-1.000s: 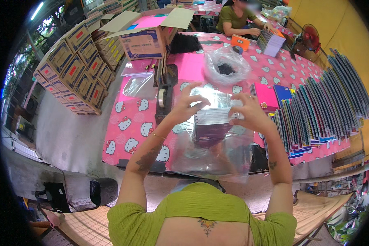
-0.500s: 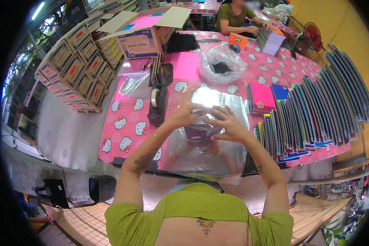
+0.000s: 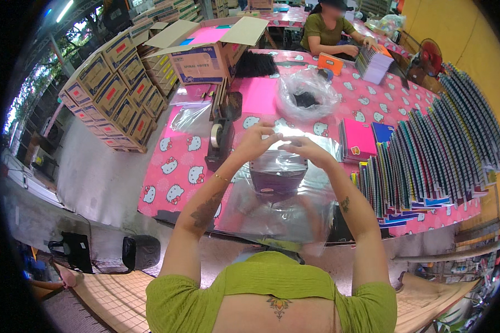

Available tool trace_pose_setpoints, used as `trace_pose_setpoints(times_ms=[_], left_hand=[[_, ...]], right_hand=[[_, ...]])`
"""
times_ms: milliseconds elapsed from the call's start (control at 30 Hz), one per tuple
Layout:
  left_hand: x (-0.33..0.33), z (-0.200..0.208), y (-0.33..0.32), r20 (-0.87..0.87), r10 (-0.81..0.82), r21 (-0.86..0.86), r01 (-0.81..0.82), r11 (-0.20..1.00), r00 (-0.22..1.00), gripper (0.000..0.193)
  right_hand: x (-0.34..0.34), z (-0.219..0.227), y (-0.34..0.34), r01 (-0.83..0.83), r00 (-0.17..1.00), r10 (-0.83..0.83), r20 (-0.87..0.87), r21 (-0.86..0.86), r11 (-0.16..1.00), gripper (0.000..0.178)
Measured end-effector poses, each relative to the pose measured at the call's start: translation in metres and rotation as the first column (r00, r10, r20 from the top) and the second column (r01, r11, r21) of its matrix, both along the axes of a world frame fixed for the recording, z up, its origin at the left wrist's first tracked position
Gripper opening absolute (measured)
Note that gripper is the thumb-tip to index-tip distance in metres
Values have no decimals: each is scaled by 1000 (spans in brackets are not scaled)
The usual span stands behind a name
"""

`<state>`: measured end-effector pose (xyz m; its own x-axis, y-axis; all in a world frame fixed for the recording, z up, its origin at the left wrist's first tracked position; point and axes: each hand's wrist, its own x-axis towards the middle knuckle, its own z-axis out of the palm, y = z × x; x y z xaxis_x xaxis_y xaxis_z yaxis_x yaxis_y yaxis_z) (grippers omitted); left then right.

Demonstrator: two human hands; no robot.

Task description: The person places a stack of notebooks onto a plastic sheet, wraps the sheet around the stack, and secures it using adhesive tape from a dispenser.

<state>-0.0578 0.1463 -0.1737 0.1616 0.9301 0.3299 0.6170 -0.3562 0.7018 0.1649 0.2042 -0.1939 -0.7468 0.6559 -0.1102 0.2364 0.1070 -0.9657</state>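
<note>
A small stack of dark purple spiral notebooks (image 3: 278, 180) lies in front of me, its far part covered by glossy clear plastic. A wide clear plastic sheet or bag (image 3: 244, 213) spreads under and around it toward the table's near edge. My left hand (image 3: 256, 141) is bent at the stack's far left corner, fingers drawn together at the plastic. From the other side my right hand (image 3: 310, 151) curves over the far right corner, fingertips almost meeting the left ones. Glare blurs the plastic between the fingertips.
A black tape dispenser (image 3: 219, 143) stands left of my arm. Rows of spiral notebooks (image 3: 422, 158) and a pink stack (image 3: 357, 139) fill the right. Beyond are a clear plastic bag roll (image 3: 308, 91), an open carton (image 3: 203, 65) and a person (image 3: 328, 33) handling notebooks.
My hands have moved off the top of the notebooks to their far end, fingers less spread. More of the purple cover shows. The view has shifted slightly.
</note>
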Motion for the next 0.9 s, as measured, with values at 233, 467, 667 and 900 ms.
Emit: trace_pose_setpoints(times_ms=[233, 467, 667, 900], left_hand=[[-40, -23, -30, 410, -122, -440, 313, 842, 904, 74], [-21, 2, -32, 415, -200, -418, 381, 825, 888, 76], [-29, -22, -9, 670, -126, -260, 391, 883, 731, 56], [-33, -38, -20, 494, -171, -439, 415, 797, 852, 51]], right_hand=[[-19, 51, -16, 0, 992, -40, 117, 324, 946, 44], [-16, 71, -13, -94, 992, 25, 127, 581, 808, 47], [-19, 77, -10, -242, 944, -12, 329, 719, 652, 36], [18, 23, -11, -50, 999, 49, 11, 194, 980, 56]])
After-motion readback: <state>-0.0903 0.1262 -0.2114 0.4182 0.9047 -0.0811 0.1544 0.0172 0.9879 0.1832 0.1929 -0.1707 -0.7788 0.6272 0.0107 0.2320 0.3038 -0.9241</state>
